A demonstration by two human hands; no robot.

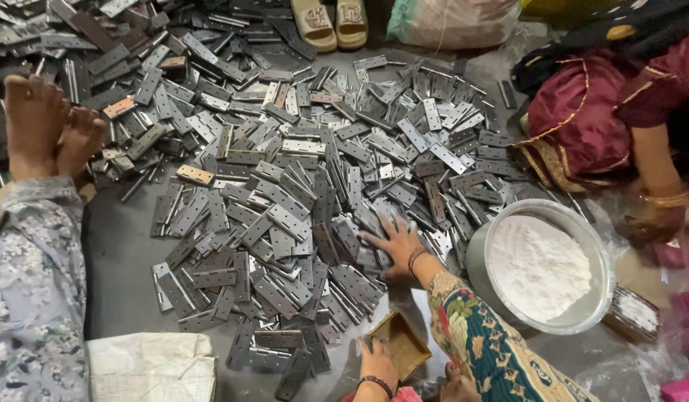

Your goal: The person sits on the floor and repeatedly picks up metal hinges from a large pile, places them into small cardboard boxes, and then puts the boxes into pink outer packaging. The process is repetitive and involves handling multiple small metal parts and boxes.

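Note:
A wide heap of flat grey metal hinges [285, 193] covers the floor. My right hand [393, 242], on an arm in a colourful patterned sleeve, lies palm down on the hinges at the heap's near right edge, fingers spread and nothing gripped. My left hand [374, 363], with a dark bangle at the wrist, holds the near edge of a small brown cardboard box [404, 344] that sits tilted on the floor just below the heap. What the box contains cannot be made out.
A metal bowl of white powder [538, 268] stands right of my arm. A person in maroon cloth [582, 119] sits at right, hand [657, 219] on the floor. Another person's bare feet [46, 123] rest at left. Sandals [329, 22] and a white sack [151, 366] lie nearby.

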